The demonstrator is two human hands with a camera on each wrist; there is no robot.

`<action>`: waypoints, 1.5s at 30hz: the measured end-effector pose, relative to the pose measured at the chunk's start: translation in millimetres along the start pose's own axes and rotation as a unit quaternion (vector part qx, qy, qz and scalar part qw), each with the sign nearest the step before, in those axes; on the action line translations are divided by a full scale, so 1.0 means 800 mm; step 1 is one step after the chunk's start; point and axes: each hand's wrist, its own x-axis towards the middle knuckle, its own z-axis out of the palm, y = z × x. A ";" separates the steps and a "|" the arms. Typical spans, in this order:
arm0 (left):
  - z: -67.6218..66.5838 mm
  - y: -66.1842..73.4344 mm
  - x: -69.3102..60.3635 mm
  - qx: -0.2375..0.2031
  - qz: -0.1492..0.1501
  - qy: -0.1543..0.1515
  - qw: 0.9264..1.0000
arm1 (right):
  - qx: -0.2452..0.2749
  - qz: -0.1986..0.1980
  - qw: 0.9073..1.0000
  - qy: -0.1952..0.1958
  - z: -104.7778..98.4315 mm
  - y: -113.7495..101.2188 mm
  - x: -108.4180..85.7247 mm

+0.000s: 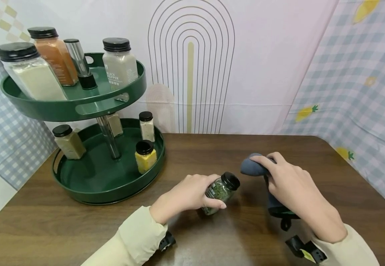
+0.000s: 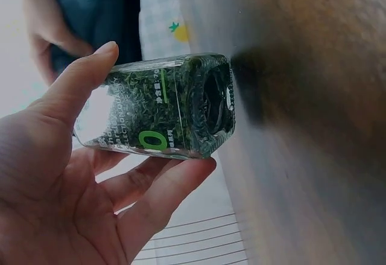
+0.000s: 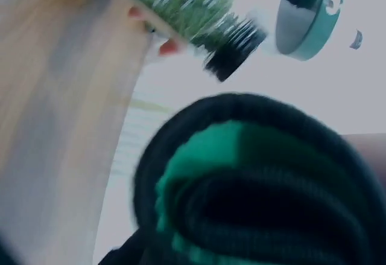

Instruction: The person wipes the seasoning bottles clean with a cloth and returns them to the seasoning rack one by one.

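Observation:
My left hand [image 1: 190, 194] grips a square glass jar of dried green herbs [image 1: 219, 192] with a black lid. The jar is tilted, its lid toward the right, just above the table. In the left wrist view the thumb and fingers [image 2: 175, 192] lie on opposite sides of the jar [image 2: 157, 105]. To the right, my right hand [image 1: 290, 184] holds a folded dark blue-grey cloth [image 1: 253, 166], with a black loop at its lower end. Its green inner side [image 3: 205, 147] shows in the right wrist view. Cloth and jar are apart.
A green two-tier stand [image 1: 105, 197] is at the left. Its upper tray [image 1: 42, 111] bears several black-lidded jars and a metal cylinder. Several smaller jars, including one with yellow contents [image 1: 145, 160], are on the lower tray. A patterned cloth backdrop [image 1: 262, 74] rises behind the table.

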 end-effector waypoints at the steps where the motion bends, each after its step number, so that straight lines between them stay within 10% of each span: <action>1: 0.000 0.000 0.000 -0.002 -0.002 -0.002 1.000 | 0.015 -0.019 1.000 0.016 0.000 -0.002 0.000; 8: -0.002 -0.002 0.004 -0.011 -0.024 -0.015 1.000 | 0.077 -0.122 0.989 0.030 0.013 -0.021 -0.001; 29: 0.005 -0.028 0.005 -0.110 -0.032 0.001 0.993 | -0.009 -0.037 0.991 -0.131 0.006 -0.004 -0.008; 32: 0.009 -0.037 0.006 -0.203 -0.032 -0.008 0.979 | 0.010 -0.051 0.995 -0.084 0.008 -0.006 -0.008; 37: 0.013 -0.051 0.006 -0.360 -0.037 -0.042 0.931 | 0.046 -0.097 0.994 0.008 0.011 -0.016 -0.006; 45: 0.008 -0.062 0.004 -0.441 -0.020 -0.082 0.894 | 0.074 -0.126 0.988 0.053 0.018 -0.029 -0.003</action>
